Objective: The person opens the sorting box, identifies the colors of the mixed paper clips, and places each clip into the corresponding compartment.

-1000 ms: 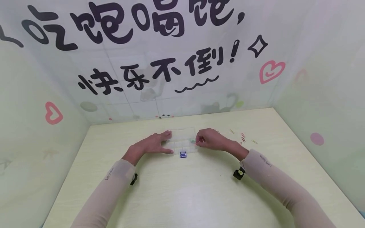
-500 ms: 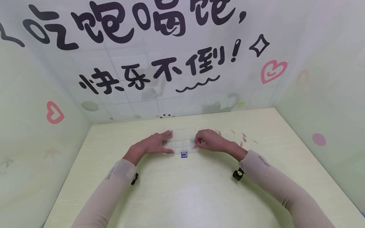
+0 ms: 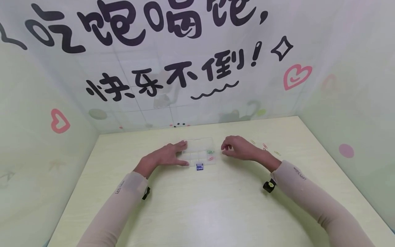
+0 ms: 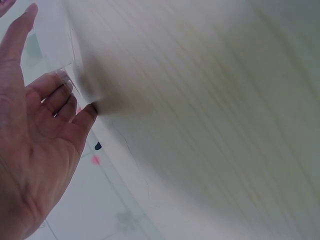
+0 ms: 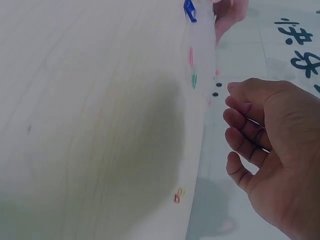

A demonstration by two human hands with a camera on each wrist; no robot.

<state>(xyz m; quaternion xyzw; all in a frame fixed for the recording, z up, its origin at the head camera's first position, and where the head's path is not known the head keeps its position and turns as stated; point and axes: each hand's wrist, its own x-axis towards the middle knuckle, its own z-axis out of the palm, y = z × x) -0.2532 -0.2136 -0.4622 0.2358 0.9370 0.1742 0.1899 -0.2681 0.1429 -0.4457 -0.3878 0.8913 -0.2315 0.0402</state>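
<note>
A clear plastic compartment box (image 3: 197, 144) lies on the table in the head view. A green paper clip (image 3: 210, 151) and a pink paper clip (image 3: 211, 159) sit in its right-hand compartments. My left hand (image 3: 168, 154) spans the box's left end, thumb and fingers spread, fingertips touching it. In the left wrist view, the fingertips of the left hand (image 4: 45, 120) meet a clear plastic edge. My right hand (image 3: 239, 148) hovers just right of the box. Its fingers are loosely bent, and the right wrist view shows nothing held by the right hand (image 5: 275, 135).
At the box's front edge is a small blue piece (image 3: 200, 167). Loose paper clips lie to the right, including a red one (image 3: 264, 145) and a yellow one (image 3: 277, 153); my right arm hides part of that area. Printed walls enclose the table (image 3: 197, 206).
My right hand has let go of the pink paper clip inside the box and moved away to the right. The green clip now shows fully. My left hand stays at the box.
</note>
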